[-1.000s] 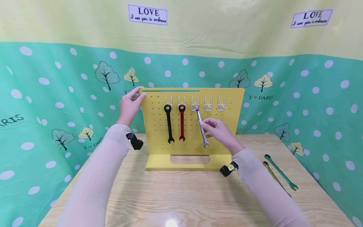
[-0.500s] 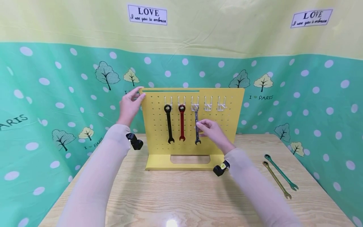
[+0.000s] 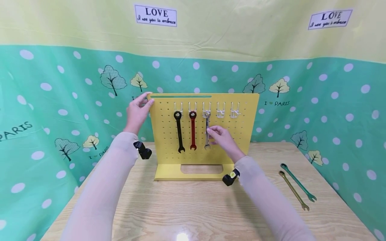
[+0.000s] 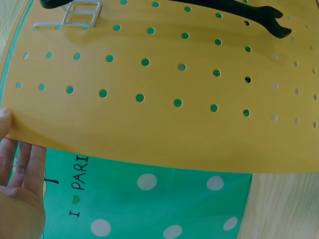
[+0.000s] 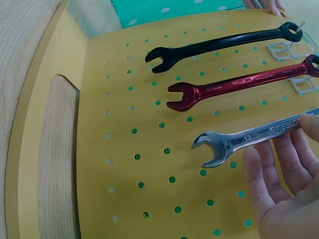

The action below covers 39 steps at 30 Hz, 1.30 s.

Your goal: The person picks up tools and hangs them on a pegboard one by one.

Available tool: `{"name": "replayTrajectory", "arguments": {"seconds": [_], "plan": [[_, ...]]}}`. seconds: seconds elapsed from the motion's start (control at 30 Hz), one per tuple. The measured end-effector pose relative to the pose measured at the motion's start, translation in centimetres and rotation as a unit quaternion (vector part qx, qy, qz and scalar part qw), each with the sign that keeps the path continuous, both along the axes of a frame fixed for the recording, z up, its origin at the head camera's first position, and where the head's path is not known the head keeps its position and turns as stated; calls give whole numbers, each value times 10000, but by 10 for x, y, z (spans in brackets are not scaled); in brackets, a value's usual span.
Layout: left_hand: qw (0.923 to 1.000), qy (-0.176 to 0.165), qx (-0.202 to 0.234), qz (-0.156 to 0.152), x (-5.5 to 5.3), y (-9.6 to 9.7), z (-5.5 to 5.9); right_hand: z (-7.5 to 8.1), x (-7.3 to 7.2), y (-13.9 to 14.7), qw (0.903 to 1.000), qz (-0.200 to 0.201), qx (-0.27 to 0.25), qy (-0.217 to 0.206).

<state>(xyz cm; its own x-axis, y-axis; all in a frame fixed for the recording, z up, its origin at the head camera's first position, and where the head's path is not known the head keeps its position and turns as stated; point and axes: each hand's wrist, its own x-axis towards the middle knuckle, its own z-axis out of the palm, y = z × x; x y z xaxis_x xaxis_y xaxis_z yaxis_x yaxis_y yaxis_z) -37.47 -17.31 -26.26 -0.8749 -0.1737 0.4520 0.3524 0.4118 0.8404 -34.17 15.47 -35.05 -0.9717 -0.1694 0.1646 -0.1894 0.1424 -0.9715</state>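
Note:
My left hand (image 3: 138,112) pinches the upper left corner of a yellow pegboard (image 3: 229,147), thumb in front and fingers behind. In my right hand (image 3: 222,139) a silver combination wrench (image 5: 249,137) is held by its shaft between thumb and fingers. Its ring end overlaps the third white wire hook (image 3: 206,106) in the head view, and its open end points down. To its left, a red wrench (image 3: 193,130) and a black wrench (image 3: 179,132) hang by their ring ends from the first two hooks.
Two more wire hooks, the nearer one (image 3: 221,110) and the far right one (image 3: 235,110), carry no wrench. On the wooden table (image 3: 169,211) at right lie a green wrench (image 3: 298,182) and a bronze-coloured wrench (image 3: 294,190). A patterned curtain (image 3: 301,90) stands behind.
My right hand has moved left with the silver wrench, which has swung from slanted to nearly upright in front of the third hook. The left hand has stayed at the board's corner.

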Motion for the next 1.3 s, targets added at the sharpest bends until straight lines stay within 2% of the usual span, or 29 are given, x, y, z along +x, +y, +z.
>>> {"name": "replayTrajectory", "arguments": {"seconds": [0.43,0.83,1.3], "plan": [[10000,21,2,20,0,1,0,0,13,11,9999,78,-67,97],[10000,-23,42,-8,1,1,1,2,27,29,9984,223,501,114],[10000,-35,34,-65,0,0,1,-11,42,64,9914,260,1286,-25]]}}
